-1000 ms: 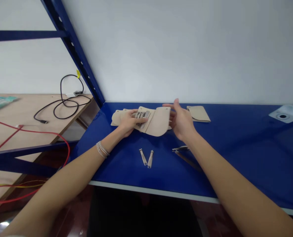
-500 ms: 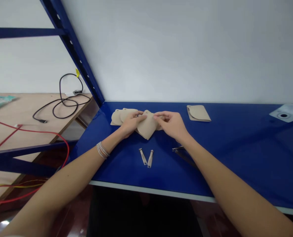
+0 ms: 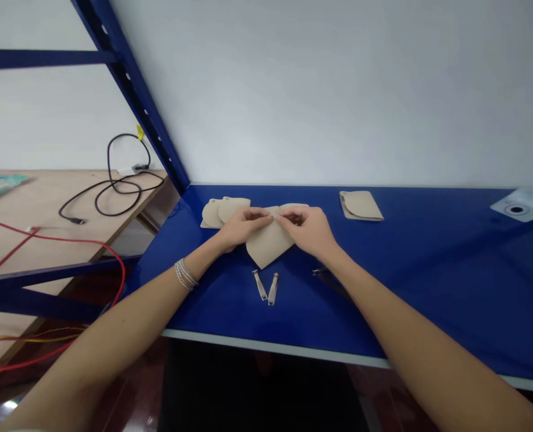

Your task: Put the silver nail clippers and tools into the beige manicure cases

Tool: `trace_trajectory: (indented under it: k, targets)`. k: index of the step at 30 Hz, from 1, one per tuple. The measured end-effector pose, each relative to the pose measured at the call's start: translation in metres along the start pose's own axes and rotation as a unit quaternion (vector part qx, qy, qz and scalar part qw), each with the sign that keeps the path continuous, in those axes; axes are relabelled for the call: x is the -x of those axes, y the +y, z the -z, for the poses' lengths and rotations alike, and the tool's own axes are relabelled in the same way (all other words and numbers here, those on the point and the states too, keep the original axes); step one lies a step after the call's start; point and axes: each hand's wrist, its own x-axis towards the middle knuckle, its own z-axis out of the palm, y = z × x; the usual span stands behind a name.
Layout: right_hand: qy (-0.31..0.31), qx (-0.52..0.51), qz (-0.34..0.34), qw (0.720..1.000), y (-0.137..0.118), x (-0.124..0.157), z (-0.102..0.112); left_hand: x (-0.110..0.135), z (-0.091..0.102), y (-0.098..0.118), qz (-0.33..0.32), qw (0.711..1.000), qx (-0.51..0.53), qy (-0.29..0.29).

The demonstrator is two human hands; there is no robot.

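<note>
Change noted: a second ago the beige fold-over case lay open, with metal tools showing in its pocket and the right hand lifted clear of it. Now its flap is folded across, the tools are out of sight, and both hands meet at its upper edge. In my judgement, the closing of the case is all but complete.

Left hand: grip pinched on the top-left edge of the case, forearm resting low over the bench.
Right hand: grip pinched on the top-right edge, fingertips touching or nearly touching those of the left.
The case lies flat on the glossy blue bench, its pointed end towards the person.

Just in front of the case lie two small steel nail clippers, side by side and not stowed. A slim dark metal tool is partly hidden under the right wrist. A stack of matching beige cases sits behind the left hand, and one more beige case lies well apart to the right. A clear packet with a round part lies at the far right.

A plain white wall backs the bench. A blue steel rack post stands at the left, and beyond it a wooden table carries a black cable and a red cable.
</note>
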Motion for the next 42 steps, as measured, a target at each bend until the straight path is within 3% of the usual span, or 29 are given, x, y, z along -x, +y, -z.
trace_trajectory:
  k: [9, 21, 28, 31, 37, 42]
  targets:
    - [-0.028, -0.032, -0.027, 0.999, -0.0007, 0.0008, -0.0014, -0.0008, 0.0014, -0.0009, -0.047, 0.994, -0.1, 0.021]
    - [-0.047, -0.03, -0.034, 0.998, -0.0001, -0.0005, -0.001, -0.0027, 0.0018, -0.0043, -0.08, 0.991, -0.107, -0.004]
    - [-0.06, -0.111, -0.142, 0.982, -0.0074, 0.0016, -0.0022, -0.0006, 0.0008, 0.0004, -0.083, 0.99, -0.117, -0.011]
    - [-0.04, -0.154, -0.185, 0.97, -0.0087, 0.0011, -0.0044, -0.0005, 0.0003, 0.0006, -0.077, 0.992, -0.099, -0.008]
    - [0.043, -0.165, -0.195, 0.966, -0.0052, -0.0022, -0.0047, -0.0009, 0.0022, 0.0002, -0.04, 0.994, -0.094, -0.024]
    - [0.038, -0.185, -0.201, 0.961, -0.0065, -0.0036, 0.0017, -0.001, 0.0043, -0.0009, -0.057, 0.994, -0.085, -0.026]
